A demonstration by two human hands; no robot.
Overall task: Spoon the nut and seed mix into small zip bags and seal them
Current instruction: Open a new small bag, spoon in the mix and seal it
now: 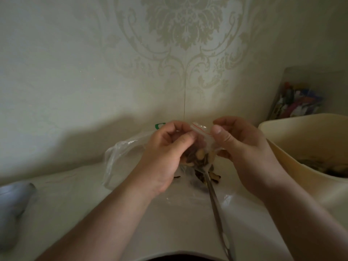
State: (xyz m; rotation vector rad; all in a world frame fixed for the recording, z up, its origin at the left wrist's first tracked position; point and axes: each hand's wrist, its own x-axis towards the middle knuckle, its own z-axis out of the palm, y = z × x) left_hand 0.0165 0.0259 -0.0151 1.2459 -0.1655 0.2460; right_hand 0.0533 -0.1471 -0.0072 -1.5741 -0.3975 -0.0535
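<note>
A small clear zip bag (204,137) with a red strip along its top hangs between both hands above the table, holding nuts and seeds in its lower part. My left hand (165,153) pinches its left top edge. My right hand (243,146) pinches the right top edge with thumb and fingers. A metal spoon (216,202) lies on the table below, its bowl under the bag among a few spilled seeds (214,178). The cream tub (286,147) at the right holds the nut and seed mix (323,165).
A larger crumpled clear plastic bag (120,153) lies on the white table (75,200) left of the hands. A grey-blue object (13,200) sits at the left edge. A colourful packet (297,102) leans against the patterned wall behind the tub.
</note>
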